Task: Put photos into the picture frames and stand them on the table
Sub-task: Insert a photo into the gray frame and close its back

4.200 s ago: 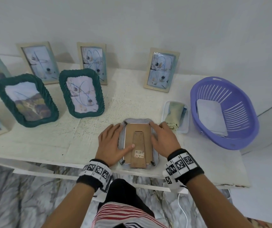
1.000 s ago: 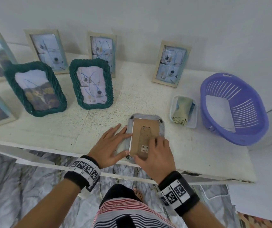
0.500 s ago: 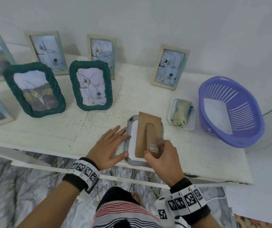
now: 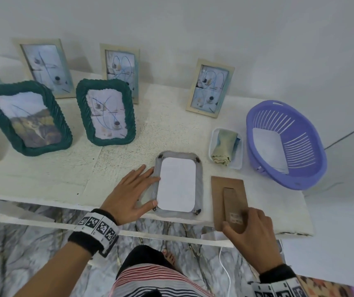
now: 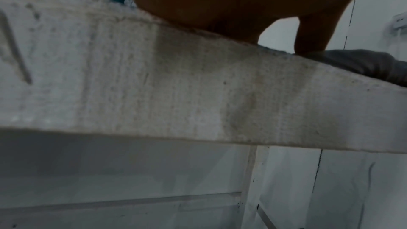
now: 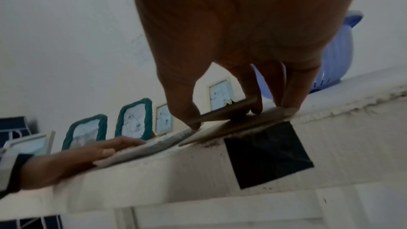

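Two hands work at the table's (image 4: 43,185) near edge. The right hand (image 4: 251,234) pinches the brown backing board's (image 4: 228,196) stand flap, seen only from the right wrist. The left hand's (image 4: 128,194) straight fingers (image 4: 148,170) press the grey frame (image 4: 199,183), face-down, long axis pointing away, white sheet (image 4: 177,184) exposed.

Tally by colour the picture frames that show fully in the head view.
Cream frames: 3
Green frames: 2
Grey frame: 1
Total: 6
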`<act>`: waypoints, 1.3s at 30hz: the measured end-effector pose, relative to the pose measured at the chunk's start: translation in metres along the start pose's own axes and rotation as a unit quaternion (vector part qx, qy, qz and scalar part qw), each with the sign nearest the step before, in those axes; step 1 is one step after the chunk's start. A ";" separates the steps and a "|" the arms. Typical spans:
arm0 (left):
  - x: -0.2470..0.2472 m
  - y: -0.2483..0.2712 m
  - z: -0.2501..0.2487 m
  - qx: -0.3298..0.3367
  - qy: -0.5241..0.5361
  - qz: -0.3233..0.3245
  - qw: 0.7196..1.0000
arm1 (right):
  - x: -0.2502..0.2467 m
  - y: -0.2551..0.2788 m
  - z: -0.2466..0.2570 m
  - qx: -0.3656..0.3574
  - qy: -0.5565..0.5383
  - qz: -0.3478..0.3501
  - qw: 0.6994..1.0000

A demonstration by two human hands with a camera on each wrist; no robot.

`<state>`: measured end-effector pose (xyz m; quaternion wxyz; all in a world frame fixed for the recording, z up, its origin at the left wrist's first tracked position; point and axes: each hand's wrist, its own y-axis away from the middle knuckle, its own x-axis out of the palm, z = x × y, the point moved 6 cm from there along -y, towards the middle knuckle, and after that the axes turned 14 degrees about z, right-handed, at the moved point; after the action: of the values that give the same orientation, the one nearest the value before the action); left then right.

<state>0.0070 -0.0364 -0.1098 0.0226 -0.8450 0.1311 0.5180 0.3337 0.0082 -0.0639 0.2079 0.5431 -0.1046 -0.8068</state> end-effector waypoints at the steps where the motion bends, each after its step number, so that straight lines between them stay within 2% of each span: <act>1: 0.000 0.000 0.000 0.000 -0.001 0.000 1.000 | 0.003 -0.001 -0.003 0.004 0.018 -0.005 1.000; 6: 0.001 0.000 0.001 -0.005 -0.003 0.004 1.000 | 0.012 -0.006 0.005 0.007 0.069 -0.034 0.997; 8: 0.001 0.000 0.001 -0.005 0.000 0.005 1.000 | 0.003 -0.004 0.022 -0.038 0.082 -0.084 0.992; 10: 0.001 0.000 0.000 -0.006 0.002 0.007 1.000 | -0.001 -0.002 0.048 -0.125 0.093 -0.129 0.979; 13: 0.001 0.000 0.000 -0.006 0.007 0.008 1.000 | 0.009 -0.006 0.085 -0.244 0.070 -0.081 0.964; 17: 0.000 0.000 -0.001 -0.005 0.009 0.005 1.000 | 0.032 -0.018 0.117 -0.315 0.117 0.002 0.942; 21: 0.000 -0.001 0.000 -0.007 0.013 0.007 1.000 | 0.043 -0.031 0.122 -0.321 0.139 0.041 0.936; 32: 0.001 0.000 0.001 -0.012 0.011 0.010 1.000 | 0.045 -0.034 0.124 -0.317 0.182 0.027 0.930; 39: -0.003 0.000 -0.002 -0.018 0.037 0.008 0.999 | 0.046 -0.027 0.123 -0.327 0.140 0.025 0.934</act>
<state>0.0072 -0.0357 -0.1061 -0.0021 -0.8627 0.1292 0.4888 0.1994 0.0048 -0.0650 0.4062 0.5496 0.1816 -0.7070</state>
